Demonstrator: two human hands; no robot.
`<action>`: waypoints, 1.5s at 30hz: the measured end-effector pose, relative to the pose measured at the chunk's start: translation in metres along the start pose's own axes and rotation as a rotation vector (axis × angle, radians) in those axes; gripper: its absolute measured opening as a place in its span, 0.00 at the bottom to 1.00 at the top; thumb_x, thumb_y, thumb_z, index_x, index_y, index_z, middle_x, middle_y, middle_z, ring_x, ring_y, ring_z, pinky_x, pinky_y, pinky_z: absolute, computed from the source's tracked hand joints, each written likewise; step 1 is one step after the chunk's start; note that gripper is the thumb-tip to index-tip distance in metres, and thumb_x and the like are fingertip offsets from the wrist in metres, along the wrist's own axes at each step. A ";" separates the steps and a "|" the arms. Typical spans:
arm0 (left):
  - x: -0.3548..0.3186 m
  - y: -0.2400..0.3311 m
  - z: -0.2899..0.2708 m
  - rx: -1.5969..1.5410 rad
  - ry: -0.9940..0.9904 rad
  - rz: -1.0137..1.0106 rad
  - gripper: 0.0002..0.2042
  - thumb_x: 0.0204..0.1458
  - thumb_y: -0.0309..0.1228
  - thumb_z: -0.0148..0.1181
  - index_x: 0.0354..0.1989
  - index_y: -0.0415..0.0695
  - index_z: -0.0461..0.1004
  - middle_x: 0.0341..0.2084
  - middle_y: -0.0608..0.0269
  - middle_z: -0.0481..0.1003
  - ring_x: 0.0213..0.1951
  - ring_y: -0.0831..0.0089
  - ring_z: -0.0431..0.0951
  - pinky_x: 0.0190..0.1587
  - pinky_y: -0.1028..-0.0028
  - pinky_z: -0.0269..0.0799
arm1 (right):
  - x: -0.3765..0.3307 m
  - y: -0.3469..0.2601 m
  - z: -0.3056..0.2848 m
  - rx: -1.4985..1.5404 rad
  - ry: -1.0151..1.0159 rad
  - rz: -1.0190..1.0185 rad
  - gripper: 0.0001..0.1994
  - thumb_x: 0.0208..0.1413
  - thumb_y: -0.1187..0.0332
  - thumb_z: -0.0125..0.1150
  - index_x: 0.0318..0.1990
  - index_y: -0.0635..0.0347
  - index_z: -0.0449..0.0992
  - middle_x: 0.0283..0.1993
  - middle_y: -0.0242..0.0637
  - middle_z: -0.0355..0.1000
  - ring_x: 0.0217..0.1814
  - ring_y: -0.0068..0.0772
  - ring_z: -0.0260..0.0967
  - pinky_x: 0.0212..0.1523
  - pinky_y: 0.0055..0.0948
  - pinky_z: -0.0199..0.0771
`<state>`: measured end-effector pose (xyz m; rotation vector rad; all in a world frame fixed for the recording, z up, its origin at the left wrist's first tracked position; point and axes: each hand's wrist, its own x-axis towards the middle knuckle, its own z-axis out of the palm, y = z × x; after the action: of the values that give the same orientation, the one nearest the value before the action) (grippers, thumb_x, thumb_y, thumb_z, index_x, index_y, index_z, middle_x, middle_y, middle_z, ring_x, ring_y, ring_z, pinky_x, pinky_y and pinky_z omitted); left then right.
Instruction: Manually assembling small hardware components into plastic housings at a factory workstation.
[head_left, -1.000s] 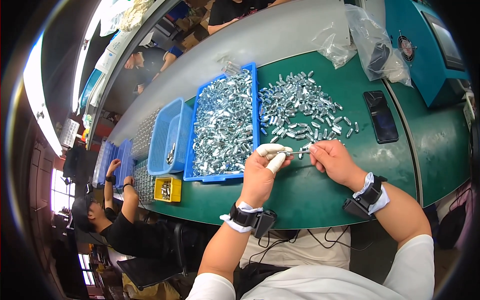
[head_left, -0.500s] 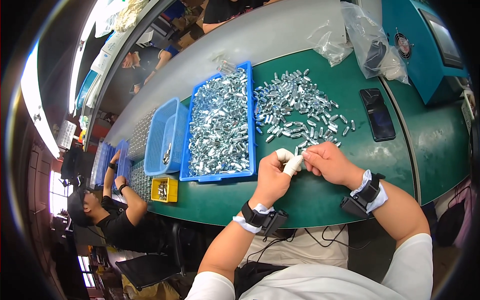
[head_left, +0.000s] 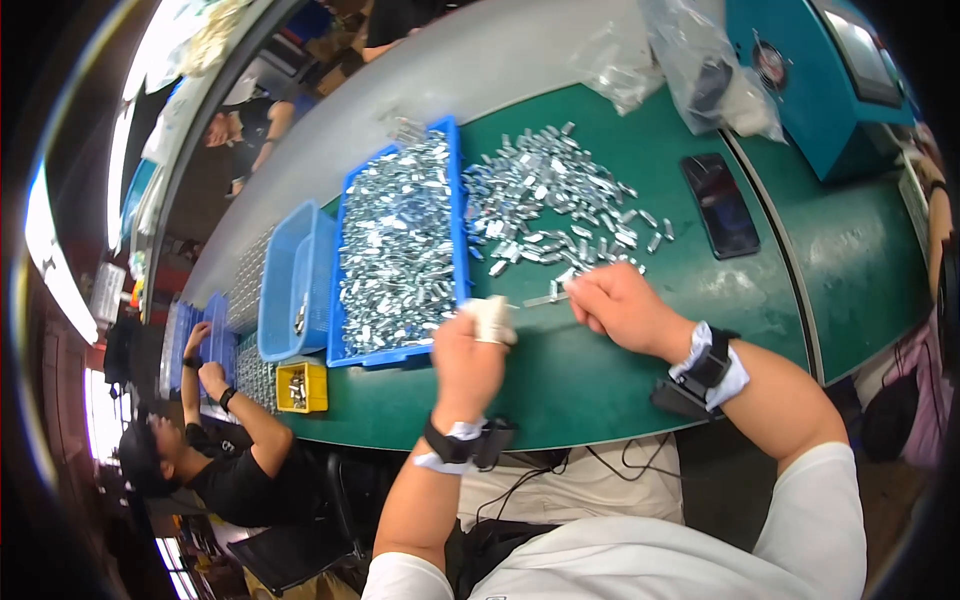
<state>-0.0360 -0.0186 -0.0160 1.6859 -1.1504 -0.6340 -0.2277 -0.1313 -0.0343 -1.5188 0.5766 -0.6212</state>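
Note:
My left hand (head_left: 472, 362), white coverings on its thumb and finger, is curled closed beside the near right corner of a blue tray (head_left: 462, 230) and smeared by motion. What it holds, if anything, is hidden. My right hand (head_left: 625, 312) is over the green table, thumb and fingers pinched. A blurred thin silvery streak (head_left: 543, 299) shows by its fingertips; I cannot tell whether it is held. Small silvery metal cylinders (head_left: 400, 240) fill the tray. More loose metal cylinders (head_left: 545, 185) lie heaped to its right, just beyond my right hand.
Left of the tray stand a light-blue basket (head_left: 268, 310) and a small yellow bin (head_left: 319, 390) with metal parts. A black phone (head_left: 722, 208) lies at right, near clear plastic bags (head_left: 745, 110) and a teal machine (head_left: 815, 110). A co-worker (head_left: 230, 440) sits at left.
My hands have come apart; the left has swung left toward the tray's near corner, the right stays near the loose pile. The whole view has shifted slightly.

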 end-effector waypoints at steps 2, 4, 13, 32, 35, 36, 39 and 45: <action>0.008 0.000 -0.025 -0.056 0.188 0.023 0.06 0.59 0.30 0.57 0.37 0.41 0.76 0.22 0.68 0.74 0.23 0.82 0.71 0.25 0.80 0.66 | 0.001 0.003 -0.001 0.026 0.056 0.019 0.22 0.65 0.57 0.48 0.19 0.59 0.70 0.15 0.25 0.63 0.17 0.14 0.56 0.19 0.20 0.55; 0.012 0.000 -0.026 -0.095 0.300 0.041 0.06 0.59 0.30 0.57 0.40 0.42 0.75 0.23 0.67 0.75 0.23 0.82 0.71 0.25 0.80 0.67 | 0.007 0.006 0.001 0.155 0.104 0.043 0.22 0.65 0.57 0.48 0.20 0.59 0.71 0.16 0.25 0.63 0.18 0.14 0.57 0.19 0.19 0.56; 0.028 0.012 0.032 0.453 -0.144 0.182 0.12 0.52 0.27 0.64 0.43 0.37 0.73 0.24 0.56 0.75 0.23 0.69 0.75 0.28 0.73 0.71 | 0.003 0.011 0.001 0.321 0.127 0.076 0.21 0.66 0.57 0.48 0.22 0.58 0.70 0.18 0.24 0.63 0.19 0.14 0.57 0.21 0.18 0.57; 0.014 0.006 -0.002 0.029 -0.223 0.165 0.07 0.59 0.22 0.53 0.44 0.38 0.73 0.31 0.64 0.76 0.31 0.77 0.75 0.38 0.77 0.72 | -0.001 0.004 0.004 -0.062 0.027 -0.026 0.19 0.64 0.62 0.49 0.21 0.61 0.72 0.13 0.29 0.62 0.16 0.18 0.56 0.19 0.25 0.58; 0.013 0.009 0.002 0.180 -0.258 0.275 0.07 0.59 0.23 0.54 0.44 0.38 0.71 0.29 0.62 0.77 0.30 0.76 0.75 0.37 0.77 0.72 | -0.003 0.003 0.006 -0.117 0.016 -0.062 0.19 0.63 0.62 0.50 0.21 0.61 0.72 0.13 0.29 0.63 0.16 0.19 0.57 0.20 0.25 0.58; 0.013 0.012 0.003 0.184 -0.254 0.278 0.07 0.59 0.23 0.54 0.44 0.38 0.71 0.29 0.62 0.77 0.30 0.76 0.75 0.37 0.77 0.72 | -0.003 0.003 0.006 -0.133 0.004 -0.066 0.19 0.63 0.62 0.50 0.21 0.61 0.72 0.14 0.29 0.63 0.16 0.17 0.58 0.20 0.24 0.58; 0.009 0.022 0.015 -0.304 -0.398 -0.264 0.10 0.57 0.22 0.56 0.46 0.39 0.69 0.26 0.61 0.76 0.29 0.76 0.76 0.38 0.77 0.72 | -0.005 0.002 0.008 -0.150 -0.024 -0.063 0.19 0.64 0.61 0.50 0.22 0.60 0.72 0.14 0.28 0.64 0.17 0.16 0.58 0.20 0.22 0.58; 0.006 0.010 0.026 -0.326 -0.309 -0.058 0.11 0.54 0.22 0.60 0.45 0.40 0.69 0.30 0.62 0.77 0.31 0.79 0.76 0.33 0.80 0.71 | -0.004 0.000 0.004 0.038 -0.129 0.072 0.19 0.63 0.62 0.50 0.20 0.60 0.72 0.13 0.29 0.64 0.15 0.18 0.57 0.19 0.24 0.58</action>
<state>-0.0588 -0.0355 -0.0165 1.3772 -1.1394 -1.0866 -0.2278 -0.1253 -0.0350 -1.4844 0.5157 -0.4731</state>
